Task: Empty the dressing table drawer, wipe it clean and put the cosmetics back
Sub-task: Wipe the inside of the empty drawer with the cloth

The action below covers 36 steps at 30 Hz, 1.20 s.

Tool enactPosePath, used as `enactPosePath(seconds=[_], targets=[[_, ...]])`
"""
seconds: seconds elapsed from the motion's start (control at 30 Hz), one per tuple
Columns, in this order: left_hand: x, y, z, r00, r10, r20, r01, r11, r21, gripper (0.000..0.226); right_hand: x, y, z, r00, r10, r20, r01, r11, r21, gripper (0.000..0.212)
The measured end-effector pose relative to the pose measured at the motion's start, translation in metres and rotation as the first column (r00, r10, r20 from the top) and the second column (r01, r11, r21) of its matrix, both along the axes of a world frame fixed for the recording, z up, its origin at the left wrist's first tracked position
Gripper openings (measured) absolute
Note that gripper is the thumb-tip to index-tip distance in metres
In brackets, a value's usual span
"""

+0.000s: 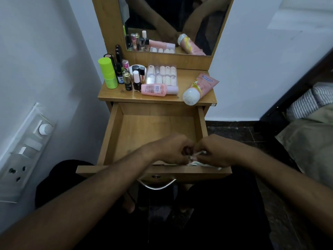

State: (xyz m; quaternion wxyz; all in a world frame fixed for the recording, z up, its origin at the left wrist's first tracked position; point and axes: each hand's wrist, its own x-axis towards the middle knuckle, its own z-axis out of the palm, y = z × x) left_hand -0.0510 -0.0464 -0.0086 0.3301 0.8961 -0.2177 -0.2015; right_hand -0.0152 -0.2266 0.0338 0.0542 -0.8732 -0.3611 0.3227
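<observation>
The wooden drawer [126, 127] is pulled out wide and its floor is bare. Over its front edge my left hand [167, 150] and my right hand [216, 150] meet, both pinching a small white cloth or wipe [196, 160] between them; most of it is hidden by my fingers. On the dressing table top [180, 100] stand the cosmetics: a lime green bottle [107, 73], several small dark bottles [129, 78], a pink bottle [156, 89] lying flat, a clear box of nail tips [162, 74] and a pink tube [200, 87] with a white cap.
A mirror [171, 24] rises behind the table top. A switch and socket panel [23, 152] is on the left wall. A bed with striped fabric [310, 105] stands to the right. The drawer's metal handle [156, 184] hangs above my dark-clothed lap.
</observation>
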Motion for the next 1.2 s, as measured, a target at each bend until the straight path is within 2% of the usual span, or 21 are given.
enactPosePath(seconds=[0.13,0.23,0.3,0.37,0.53,0.67,0.77,0.87,0.9,1.03,1.13,1.2], targets=[[0.01,-0.011,-0.005,0.994,-0.031,0.108,0.027,0.999,0.039,0.024,-0.018,0.0,-0.002,0.98,-0.002,0.199,0.0,1.0,0.008,0.02],[0.0,0.0,-0.004,0.988,0.07,0.138,-0.053,0.991,-0.121,0.021,-0.033,0.009,-0.001,0.889,0.156,0.43,-0.189,0.981,0.036,0.026],[-0.01,0.002,-0.002,0.97,0.19,0.154,-0.152,0.962,-0.227,0.026,-0.036,0.012,0.0,0.833,0.214,0.511,-0.281,0.958,0.057,0.026],[-0.013,0.001,-0.006,0.961,0.234,0.149,-0.196,0.953,-0.232,0.026,-0.028,0.013,-0.002,0.819,0.274,0.504,-0.325,0.946,0.014,0.025],[-0.002,-0.005,-0.022,0.987,0.151,-0.055,-0.155,0.986,-0.068,0.018,0.003,0.012,-0.014,0.789,0.376,0.486,-0.341,0.926,-0.162,0.02],[0.014,-0.007,-0.031,0.974,0.206,-0.092,-0.21,0.977,-0.029,0.018,0.015,0.026,-0.017,0.727,0.434,0.532,-0.364,0.9,-0.238,0.019],[0.035,-0.003,-0.033,0.935,0.348,-0.069,-0.353,0.932,-0.081,0.004,0.037,0.037,-0.02,0.679,0.387,0.624,-0.34,0.919,-0.2,0.016],[0.058,-0.003,-0.026,0.851,0.52,-0.068,-0.523,0.83,-0.195,0.017,0.059,0.047,-0.024,0.633,0.292,0.717,-0.263,0.952,-0.157,0.002],[0.064,-0.003,-0.025,0.828,0.557,-0.063,-0.557,0.804,-0.21,0.022,0.064,0.049,-0.029,0.629,0.263,0.731,-0.217,0.963,-0.16,0.007],[0.081,-0.002,-0.039,0.809,0.587,-0.021,-0.57,0.777,-0.265,0.027,0.07,0.054,-0.052,0.571,0.208,0.795,-0.132,0.978,-0.161,0.018],[0.082,-0.002,-0.05,0.748,0.663,-0.034,-0.633,0.697,-0.337,0.03,0.067,0.06,-0.055,0.558,0.171,0.812,-0.079,0.985,-0.153,0.022],[0.08,0.0,-0.058,0.734,0.679,-0.018,-0.636,0.678,-0.369,0.035,0.069,0.064,-0.059,0.552,0.185,0.813,-0.093,0.983,-0.16,0.024]])
